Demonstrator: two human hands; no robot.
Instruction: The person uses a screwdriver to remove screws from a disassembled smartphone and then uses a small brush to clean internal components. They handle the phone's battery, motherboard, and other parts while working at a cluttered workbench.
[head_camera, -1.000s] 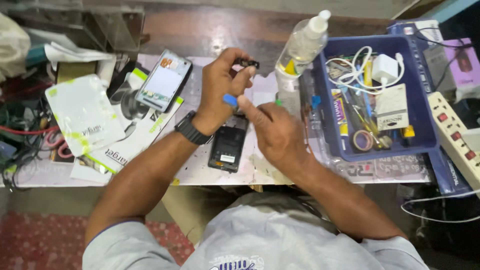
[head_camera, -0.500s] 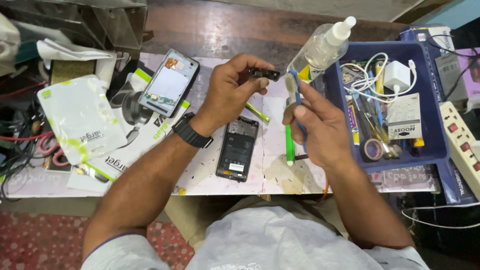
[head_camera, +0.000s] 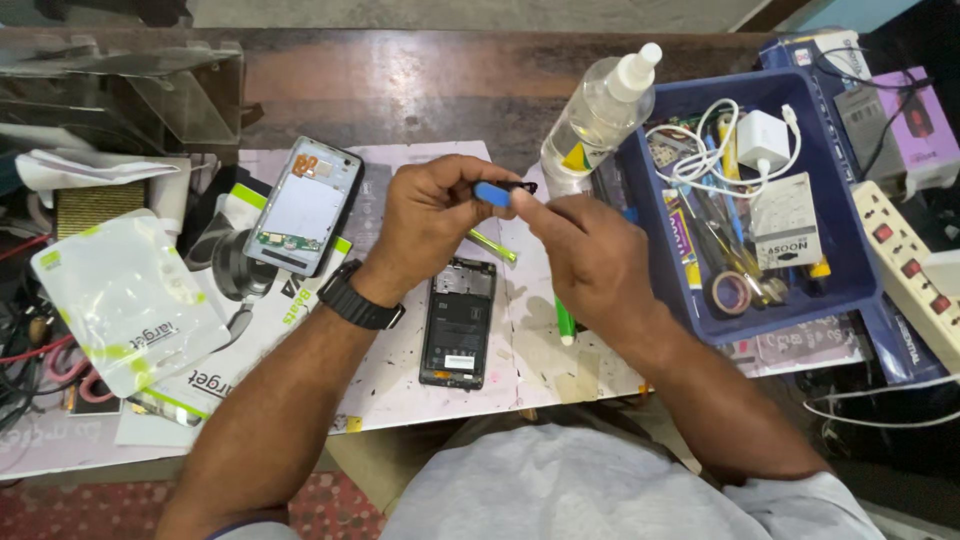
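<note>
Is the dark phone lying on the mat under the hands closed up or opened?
Opened: the dark phone lies flat with its cover off, inner frame and label exposed.

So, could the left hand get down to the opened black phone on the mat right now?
Probably yes: the left hand hovers just above the opened black phone, nothing lying between them. But its fingers pinch a small dark part, so they are occupied.

A worn, glossy dark wooden tabletop (head_camera: 400, 90) carries a stained matt paper sheet (head_camera: 520, 350). Near its right edge sits a smooth blue plastic bin (head_camera: 850, 290) beside a clear glossy plastic spray bottle (head_camera: 598, 112). The left hand (head_camera: 430, 215) wears a matt black rubbery watch (head_camera: 360, 298). A glossy white plastic pouch (head_camera: 120, 300) lies left.
</note>
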